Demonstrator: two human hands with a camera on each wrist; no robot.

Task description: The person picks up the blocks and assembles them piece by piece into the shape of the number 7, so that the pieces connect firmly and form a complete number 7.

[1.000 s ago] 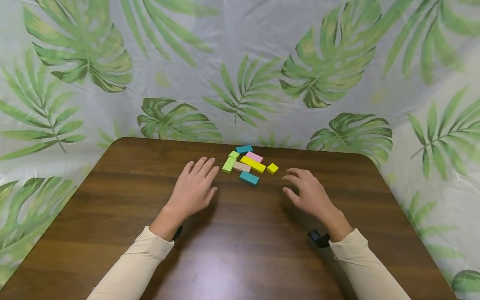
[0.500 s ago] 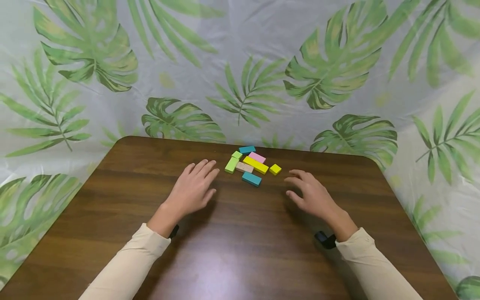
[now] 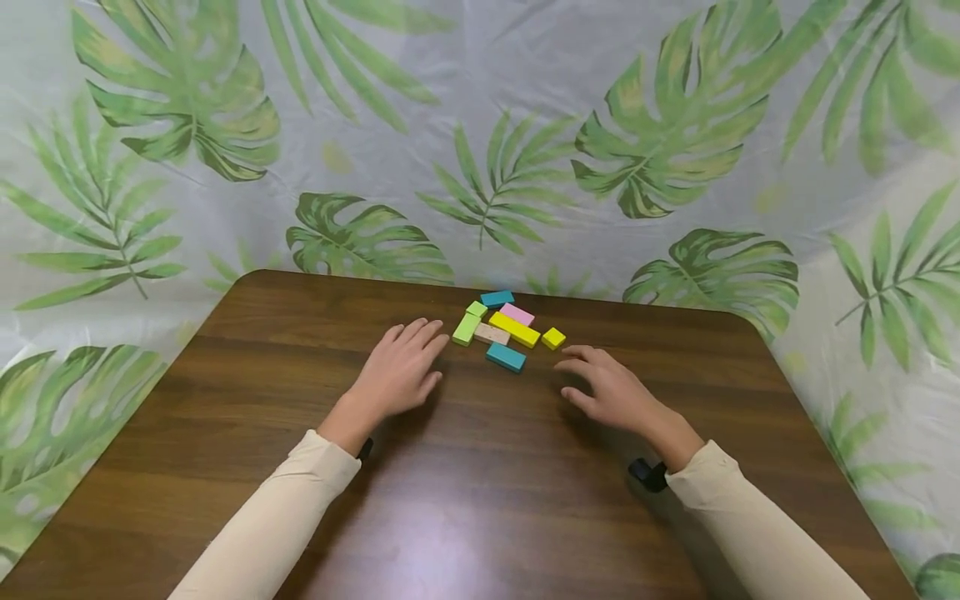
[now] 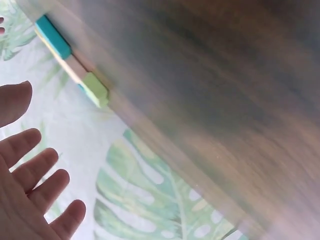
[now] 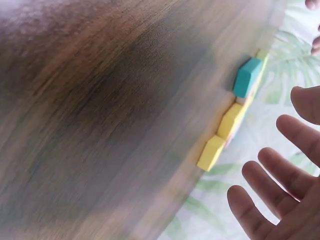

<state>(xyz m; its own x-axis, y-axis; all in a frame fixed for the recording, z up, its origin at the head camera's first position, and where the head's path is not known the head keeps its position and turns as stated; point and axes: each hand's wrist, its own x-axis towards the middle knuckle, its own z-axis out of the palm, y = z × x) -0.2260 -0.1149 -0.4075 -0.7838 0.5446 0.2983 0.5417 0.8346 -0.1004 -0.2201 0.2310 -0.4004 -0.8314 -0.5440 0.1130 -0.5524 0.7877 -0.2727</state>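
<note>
A small cluster of flat coloured blocks lies towards the back of the table. In it are a long yellow block [image 3: 514,329], a small yellow block [image 3: 553,338], a pink block [image 3: 517,314], a speckled beige block [image 3: 492,333], a front teal block [image 3: 506,357], a rear teal block [image 3: 497,298], a long green block [image 3: 467,328] and a small green block [image 3: 476,309]. Left of them my left hand [image 3: 398,371] hovers with fingers spread, holding nothing. On the right, nearest the small yellow block, my right hand [image 3: 609,387] is relaxed and holds nothing. Both wrist views show loose fingers apart from the blocks.
The dark brown wooden table [image 3: 465,500] has rounded far corners. Right behind its back edge hangs a pale cloth [image 3: 517,50] printed with green leaves. A dark strap device [image 3: 647,475] sits under the right wrist.
My left hand has moved slightly right, closer to the green blocks. My right hand has shifted a little left towards the small yellow block. The blocks keep their arrangement; the head view has shifted slightly.
</note>
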